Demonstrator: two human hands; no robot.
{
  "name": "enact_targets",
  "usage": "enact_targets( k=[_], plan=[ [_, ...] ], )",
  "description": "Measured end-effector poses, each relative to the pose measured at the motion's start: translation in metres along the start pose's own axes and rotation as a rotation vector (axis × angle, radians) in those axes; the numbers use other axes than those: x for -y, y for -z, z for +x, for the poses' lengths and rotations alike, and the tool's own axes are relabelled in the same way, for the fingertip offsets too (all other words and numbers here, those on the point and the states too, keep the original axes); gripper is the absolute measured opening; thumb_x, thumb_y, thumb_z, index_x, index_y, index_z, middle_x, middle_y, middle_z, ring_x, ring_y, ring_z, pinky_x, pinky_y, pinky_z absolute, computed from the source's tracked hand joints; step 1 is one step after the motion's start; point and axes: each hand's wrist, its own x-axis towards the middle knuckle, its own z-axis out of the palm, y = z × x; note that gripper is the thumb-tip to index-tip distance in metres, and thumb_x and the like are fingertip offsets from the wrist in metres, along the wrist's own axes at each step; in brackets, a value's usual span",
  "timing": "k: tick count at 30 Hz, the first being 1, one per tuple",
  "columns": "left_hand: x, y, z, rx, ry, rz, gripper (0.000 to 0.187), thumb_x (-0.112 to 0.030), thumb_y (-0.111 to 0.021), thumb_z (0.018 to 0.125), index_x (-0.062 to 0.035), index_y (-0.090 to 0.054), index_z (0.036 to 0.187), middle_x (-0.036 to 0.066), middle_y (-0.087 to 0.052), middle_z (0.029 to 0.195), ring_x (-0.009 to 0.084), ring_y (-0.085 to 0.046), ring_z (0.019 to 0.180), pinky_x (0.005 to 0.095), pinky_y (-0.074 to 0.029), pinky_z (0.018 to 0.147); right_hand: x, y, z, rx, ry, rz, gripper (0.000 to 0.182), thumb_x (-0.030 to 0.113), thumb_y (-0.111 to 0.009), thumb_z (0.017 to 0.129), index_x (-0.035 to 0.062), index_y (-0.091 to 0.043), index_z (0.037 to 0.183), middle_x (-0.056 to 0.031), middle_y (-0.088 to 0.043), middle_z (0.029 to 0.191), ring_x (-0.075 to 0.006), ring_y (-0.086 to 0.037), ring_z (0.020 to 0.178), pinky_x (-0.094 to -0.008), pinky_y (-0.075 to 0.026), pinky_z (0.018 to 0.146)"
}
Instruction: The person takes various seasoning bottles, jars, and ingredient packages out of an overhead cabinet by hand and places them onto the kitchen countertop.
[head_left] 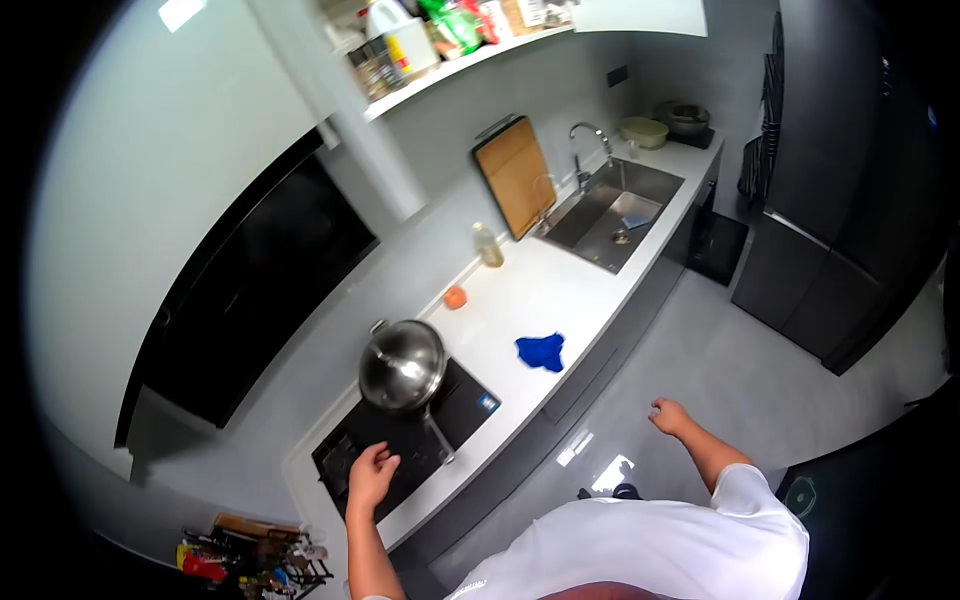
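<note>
My left hand (372, 477) hangs over the black stovetop (400, 445), its fingers loosely bent and apart, with nothing held. Close by, a steel wok (402, 365) with a domed lid sits on the far side of the stove, its handle (438, 437) pointing toward the counter's front edge. Out to the right, my right hand (671, 416) is above the grey floor, away from the counter, with fingers curled in and nothing visible in them. A crumpled blue cloth (541, 352) lies on the white counter between the stove and the sink.
An orange-red round fruit (455, 297) and a bottle (487, 246) stand along the wall. A wooden cutting board (515, 178) leans beside the steel sink (650, 180), where the faucet (583, 150) rises. Overhead is an open cabinet shelf (470, 62); a dark fridge (830, 200) stands right.
</note>
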Motion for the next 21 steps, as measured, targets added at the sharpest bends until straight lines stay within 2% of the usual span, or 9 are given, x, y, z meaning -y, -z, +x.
enact_targets(
  k=[1,4,5,7,9,14,16,18,21],
  plan=[
    [-0.045,-0.021,0.022,0.071,-0.082,0.065,0.050,-0.021,-0.080,0.090,0.0023,-0.065,0.131,0.019,-0.075,0.114,0.0256,-0.073,0.103,0.0355,-0.058,0.092,0.001,0.020,0.012,-0.036,0.043,0.022,0.047,0.029,-0.073,0.089,0.0002,-0.069,0.126,-0.0231,-0.071,0.122,-0.0394,-0.068,0.116,-0.0451,-0.054,0.100],
    [-0.182,-0.068,0.072,0.177,-0.272,0.235,0.048,-0.024,-0.079,0.090,0.0011,-0.066,0.129,0.018,-0.075,0.107,0.0264,-0.072,0.092,0.0378,-0.056,0.084,0.008,0.072,0.051,-0.006,0.114,0.116,0.048,0.031,-0.074,0.090,0.0001,-0.068,0.127,-0.0233,-0.072,0.118,-0.0380,-0.069,0.113,-0.0447,-0.054,0.098],
    [-0.203,-0.083,0.095,0.192,-0.334,0.182,0.049,-0.025,-0.079,0.091,0.0007,-0.066,0.130,0.020,-0.074,0.107,0.0298,-0.072,0.094,0.0383,-0.056,0.086,0.013,0.088,0.067,-0.001,0.123,0.105,0.048,0.031,-0.074,0.090,0.0001,-0.068,0.127,-0.0233,-0.072,0.118,-0.0380,-0.069,0.113,-0.0447,-0.054,0.098],
    [-0.258,-0.102,0.129,0.115,-0.538,0.205,0.051,-0.025,-0.079,0.090,-0.0006,-0.064,0.133,0.022,-0.071,0.115,0.0336,-0.070,0.105,0.0404,-0.055,0.091,0.038,0.120,0.108,-0.039,0.278,0.098,0.053,0.034,-0.075,0.090,-0.0003,-0.066,0.129,-0.0229,-0.073,0.113,-0.0370,-0.071,0.108,-0.0444,-0.055,0.095],
    [-0.318,-0.110,0.156,0.043,-0.553,0.224,0.051,-0.024,-0.079,0.090,0.0001,-0.064,0.132,0.021,-0.070,0.120,0.0332,-0.070,0.107,0.0416,-0.057,0.091,0.096,0.172,0.133,-0.108,0.379,0.134,0.057,0.036,-0.075,0.091,-0.0008,-0.063,0.132,-0.0222,-0.074,0.110,-0.0373,-0.072,0.104,-0.0444,-0.057,0.091],
    [-0.420,-0.112,0.253,-0.353,-0.853,0.084,0.048,-0.021,-0.080,0.089,-0.0028,-0.066,0.131,0.018,-0.071,0.117,0.0294,-0.071,0.102,0.0398,-0.060,0.085,0.254,0.299,0.189,-0.213,0.762,0.061,0.055,0.032,-0.074,0.093,-0.0004,-0.059,0.135,-0.0200,-0.074,0.105,-0.0363,-0.072,0.098,-0.0441,-0.057,0.086],
    [-0.470,-0.098,0.281,-0.545,-0.903,0.051,0.044,-0.014,-0.080,0.090,0.0003,-0.067,0.129,0.017,-0.072,0.118,0.0218,-0.072,0.101,0.0327,-0.061,0.080,0.320,0.351,0.196,-0.240,0.882,0.019,0.053,0.031,-0.073,0.094,-0.0002,-0.059,0.135,-0.0180,-0.074,0.103,-0.0351,-0.072,0.097,-0.0442,-0.057,0.084],
    [-0.508,-0.084,0.314,-0.721,-0.860,-0.004,0.041,-0.018,-0.079,0.092,-0.0003,-0.068,0.127,0.016,-0.074,0.115,0.0199,-0.073,0.100,0.0312,-0.059,0.078,0.381,0.399,0.208,-0.290,1.015,0.022,0.052,0.030,-0.072,0.095,-0.0003,-0.059,0.135,-0.0167,-0.074,0.099,-0.0342,-0.072,0.094,-0.0438,-0.057,0.083],
    [-0.544,-0.063,0.366,-0.916,-0.825,-0.010,0.041,-0.025,-0.079,0.092,-0.0009,-0.070,0.124,0.016,-0.075,0.114,0.0240,-0.073,0.102,0.0346,-0.057,0.087,0.477,0.463,0.225,-0.269,1.173,0.057,0.048,0.028,-0.072,0.097,0.0041,-0.060,0.137,-0.0146,-0.075,0.100,-0.0288,-0.073,0.094,-0.0397,-0.057,0.086]
  ],
)
